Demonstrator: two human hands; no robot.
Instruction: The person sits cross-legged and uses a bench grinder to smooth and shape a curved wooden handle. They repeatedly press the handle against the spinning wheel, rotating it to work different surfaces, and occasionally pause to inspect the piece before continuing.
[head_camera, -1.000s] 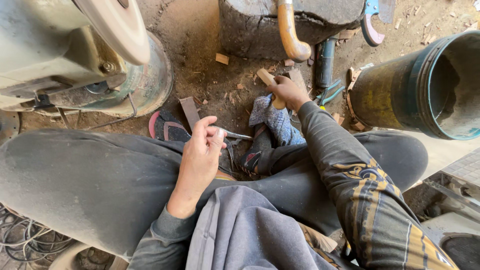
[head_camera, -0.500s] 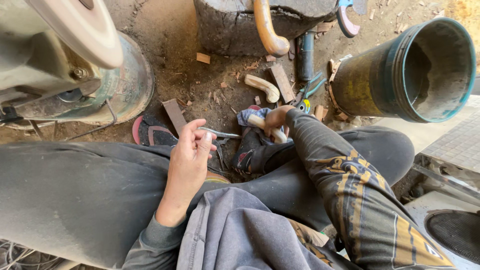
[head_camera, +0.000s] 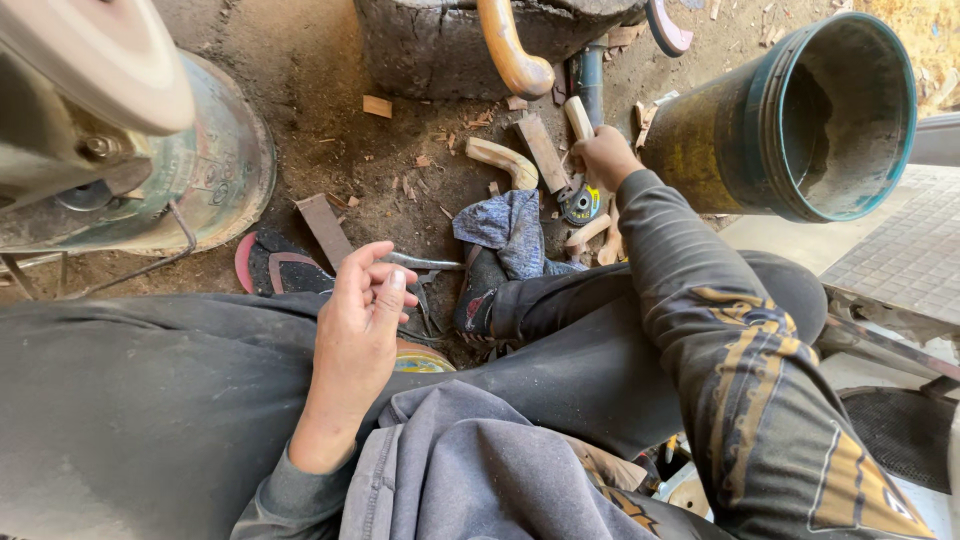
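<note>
My right hand (head_camera: 603, 157) is stretched forward over the dirt floor, closed around a pale wooden stick (head_camera: 579, 116) that points up and away. Just below it lies a round disc-shaped tool (head_camera: 582, 205). A curved wooden handle piece (head_camera: 503, 160) rests on the ground to its left, beside a flat wooden strip (head_camera: 541, 151). My left hand (head_camera: 358, 330) rests on my left thigh, fingers curled around a thin metal tool (head_camera: 420, 263) whose tip sticks out to the right. A blue rag (head_camera: 508, 228) lies by my shoe (head_camera: 478, 295).
A large dark bucket (head_camera: 800, 120) lies on its side at the right. A machine with a round metal base (head_camera: 215, 165) stands at the left. A dark stump (head_camera: 440, 45) with a curved wooden handle (head_camera: 510, 50) is ahead. A sandal (head_camera: 275, 270) and wood scraps lie around.
My right hand has moved from the rag forward and up to the pale stick by the bucket and closed on it. My left hand stays on the thigh.
</note>
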